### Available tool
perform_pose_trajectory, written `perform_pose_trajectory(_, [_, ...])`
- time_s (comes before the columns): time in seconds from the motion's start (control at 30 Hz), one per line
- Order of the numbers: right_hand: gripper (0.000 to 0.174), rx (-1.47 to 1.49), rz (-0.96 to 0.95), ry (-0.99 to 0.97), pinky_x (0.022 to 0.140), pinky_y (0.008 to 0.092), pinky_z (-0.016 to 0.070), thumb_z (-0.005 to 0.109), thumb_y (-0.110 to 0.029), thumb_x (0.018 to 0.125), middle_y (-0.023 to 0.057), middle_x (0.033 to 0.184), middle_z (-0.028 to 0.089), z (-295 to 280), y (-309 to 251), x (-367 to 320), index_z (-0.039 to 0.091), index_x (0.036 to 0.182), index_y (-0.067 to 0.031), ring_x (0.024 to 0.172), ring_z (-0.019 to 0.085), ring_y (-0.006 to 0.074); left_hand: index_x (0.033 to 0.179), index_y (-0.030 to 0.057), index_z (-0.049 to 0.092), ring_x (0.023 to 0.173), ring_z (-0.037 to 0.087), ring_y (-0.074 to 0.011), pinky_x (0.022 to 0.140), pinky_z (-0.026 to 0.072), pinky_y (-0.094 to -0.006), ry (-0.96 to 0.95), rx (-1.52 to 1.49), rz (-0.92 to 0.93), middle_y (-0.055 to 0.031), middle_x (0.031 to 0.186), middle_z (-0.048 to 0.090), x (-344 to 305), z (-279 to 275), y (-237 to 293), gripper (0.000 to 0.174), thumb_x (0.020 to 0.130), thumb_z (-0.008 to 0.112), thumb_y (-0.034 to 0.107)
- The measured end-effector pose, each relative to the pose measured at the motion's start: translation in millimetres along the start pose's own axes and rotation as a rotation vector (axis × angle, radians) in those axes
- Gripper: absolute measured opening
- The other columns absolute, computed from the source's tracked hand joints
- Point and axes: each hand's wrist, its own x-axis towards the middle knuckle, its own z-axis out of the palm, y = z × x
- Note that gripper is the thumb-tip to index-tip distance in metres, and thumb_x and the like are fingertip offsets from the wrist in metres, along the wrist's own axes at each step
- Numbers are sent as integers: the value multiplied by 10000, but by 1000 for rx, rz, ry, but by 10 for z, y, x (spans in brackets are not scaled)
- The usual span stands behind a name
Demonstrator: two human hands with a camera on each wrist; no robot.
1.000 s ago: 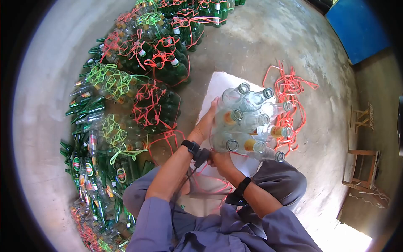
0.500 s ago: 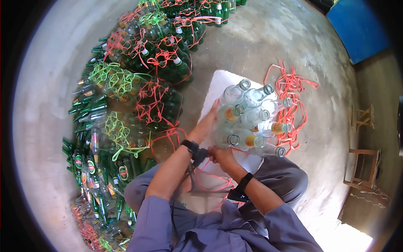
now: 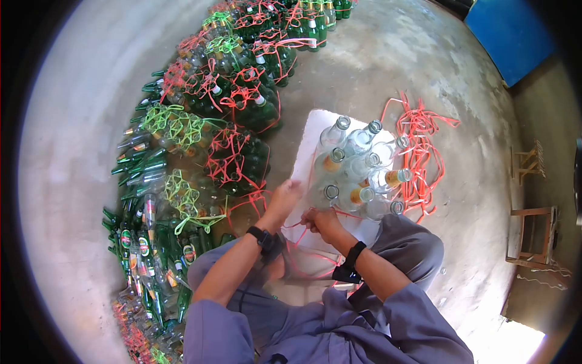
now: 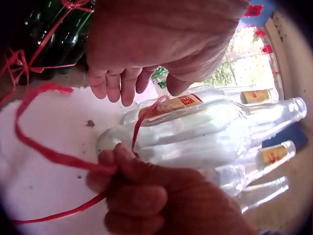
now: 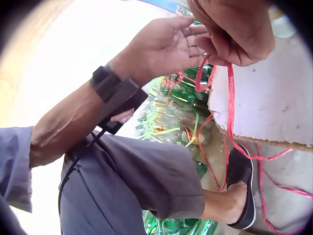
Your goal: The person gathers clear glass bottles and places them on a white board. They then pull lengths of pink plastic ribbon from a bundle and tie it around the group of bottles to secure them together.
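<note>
Several clear glass bottles (image 3: 364,164) stand in a tight cluster on a white board (image 3: 308,130). Some carry yellow-and-orange labels. At the cluster's near edge, my right hand (image 3: 324,223) pinches a red plastic string (image 4: 54,156) between thumb and fingers. The string runs from that grip along the bottles' near side, and a loose end curls over the board in the left wrist view. To the left of the bottles, my left hand (image 3: 285,199) is held with fingers extended and nothing in them, palm showing in the right wrist view.
Green and clear bottles, many bundled with red and green string (image 3: 176,127), crowd the left side. A heap of loose red string (image 3: 418,151) lies right of the board. My bent knees (image 3: 415,249) flank the board's near edge. A wooden stool (image 3: 530,236) stands far right.
My left hand has come away from the left side of the bottles, back toward me. My right hand stays by the near edge with the string. The view has shifted slightly.
</note>
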Motion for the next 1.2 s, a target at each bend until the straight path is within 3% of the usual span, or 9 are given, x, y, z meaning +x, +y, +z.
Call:
perform_pose_trajectory(0.23, [158, -116, -134, -63, 450, 253, 384, 616, -145, 851, 78, 686, 633, -27, 22, -9, 648, 794, -1, 518, 531, 119, 1113, -47, 629, 832, 640, -158, 748, 506, -293, -186, 220, -153, -56, 912, 676, -395, 57, -272, 277, 899, 557, 114])
perform_pose_trajectory(0.4, [137, 53, -43, -4, 447, 256, 384, 605, -133, 843, 71, 664, 610, 7, -10, -97, 648, 798, -11, 513, 529, 123, 892, 17, 702, 763, 674, -310, 691, 498, -408, -46, 544, 62, -183, 816, 683, -264, 70, -535, 257, 840, 596, 245])
perform_pose_trajectory(0.5, [126, 27, -31, 60, 430, 260, 372, 597, -121, 837, 56, 651, 593, 51, -84, -215, 638, 768, -25, 493, 511, 118, 839, -37, 687, 638, 582, -171, 619, 460, -337, -71, 534, 107, -118, 686, 642, -275, 22, -383, 201, 842, 624, 154])
perform_pose_trajectory(0.73, [207, -19, -74, 175, 391, 280, 280, 585, -181, 853, 22, 590, 521, 1, 27, -287, 614, 703, -41, 430, 408, 107, 870, -4, 700, 625, 571, -187, 617, 455, -348, -21, 546, 191, -149, 678, 613, -103, -41, -161, 200, 812, 654, 181])
perform_pose_trajectory(0.8, [246, -47, -102, 182, 410, 296, 292, 590, -185, 828, 30, 565, 516, 5, 23, -312, 609, 645, -21, 442, 419, 117, 838, 40, 697, 763, 648, -359, 690, 483, -426, -37, 539, 154, -201, 800, 661, -57, -28, -170, 219, 821, 587, 229])
perform_pose_trajectory(0.93, [248, -11, -37, 227, 414, 301, 298, 590, -181, 824, 34, 553, 507, -8, 21, -285, 602, 640, -16, 440, 421, 120, 879, -2, 701, 637, 598, -209, 632, 465, -358, -20, 549, 185, -161, 687, 629, 26, -2, -186, 203, 806, 659, 183])
perform_pose_trajectory(1.03, [249, -149, -202, 154, 417, 303, 313, 593, -173, 822, 44, 544, 501, -71, 95, -238, 597, 636, -7, 434, 419, 126, 888, 1, 704, 659, 617, -207, 643, 474, -361, -10, 599, 182, -163, 710, 645, 59, 7, -153, 195, 803, 663, 172])
perform_pose_trajectory(1.1, [255, -419, -664, 127, 417, 311, 312, 596, -164, 825, 44, 530, 487, -116, 327, -69, 588, 626, -4, 423, 410, 130, 889, 1, 705, 668, 628, -204, 654, 483, -353, -22, 573, 161, -162, 724, 656, 90, 12, -172, 185, 798, 663, 157])
perform_pose_trajectory(1.2, [315, -20, -127, 213, 385, 279, 231, 607, -223, 863, 28, 530, 483, 171, 108, -209, 567, 614, -35, 399, 372, 98, 876, 2, 708, 668, 631, -197, 659, 488, -338, 38, 555, 216, -154, 724, 667, 171, 27, -382, 169, 797, 659, 143])
